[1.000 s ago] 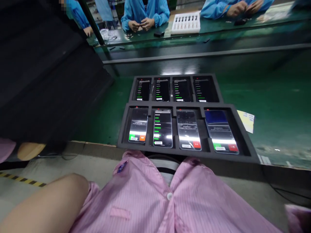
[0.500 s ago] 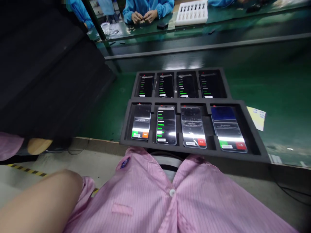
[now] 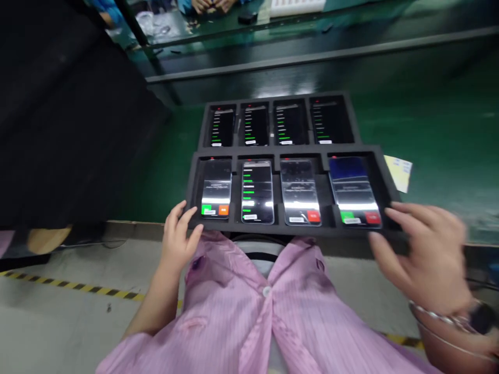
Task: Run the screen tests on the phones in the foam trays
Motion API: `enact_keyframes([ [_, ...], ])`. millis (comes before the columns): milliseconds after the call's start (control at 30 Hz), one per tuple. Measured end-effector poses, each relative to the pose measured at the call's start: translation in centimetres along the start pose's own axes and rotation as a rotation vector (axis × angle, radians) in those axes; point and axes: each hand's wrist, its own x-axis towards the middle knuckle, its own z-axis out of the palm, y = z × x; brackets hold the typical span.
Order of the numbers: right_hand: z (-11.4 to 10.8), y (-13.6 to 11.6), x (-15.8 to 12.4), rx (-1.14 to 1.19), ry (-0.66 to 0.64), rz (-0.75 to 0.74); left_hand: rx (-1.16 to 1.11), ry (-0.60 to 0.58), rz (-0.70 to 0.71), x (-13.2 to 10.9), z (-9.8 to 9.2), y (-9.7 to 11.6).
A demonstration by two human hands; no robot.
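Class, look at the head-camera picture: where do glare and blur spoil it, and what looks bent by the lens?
In the head view, a white band of glare crosses the smartphone screens in the near foam tray; the right hand is motion-blurred, while the left hand looks sharper; the wide lens seems to bow the tray's edges.

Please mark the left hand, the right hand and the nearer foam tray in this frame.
Left hand (image 3: 177, 241), head view, on the back of the hand.
Right hand (image 3: 423, 259), head view, on the back of the hand.
Nearer foam tray (image 3: 268, 229), head view, on its front rim.
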Motion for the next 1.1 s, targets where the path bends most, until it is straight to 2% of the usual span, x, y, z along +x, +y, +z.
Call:
enact_keyframes([
  [100,1.5,0.4,-0.5,-0.029,-0.045,-0.127,-0.005,0.001,-0.031,-0.3,0.8,0.2],
  [233,2.9,1.3,-1.0,-0.027,-0.053,-0.206,0.062,-0.055,-0.022,-0.1,0.6,0.7],
  [400,3.1,1.5,-1.2,-0.008,-0.035,-0.256,0.084,-0.053,-0.034,-0.2,0.5,0.9],
  [600,2.6,-2.1,0.4,0.098,-0.005,-0.178,0.08,0.034,0.044,0.5,-0.1,2.7],
  [767,3.4,-5.0,2.9,0.169,-0.03,-0.225,-0.007,0.028,0.247,3.4,-0.7,5.6],
  [900,5.0,-5.9,4.3,0.21,-0.016,-0.249,-0.053,0.026,0.36,5.5,0.6,6.5],
  [1100,7.1,-6.2,4.2,0.203,0.05,-0.335,0.067,0.058,0.32,5.6,3.2,6.4],
])
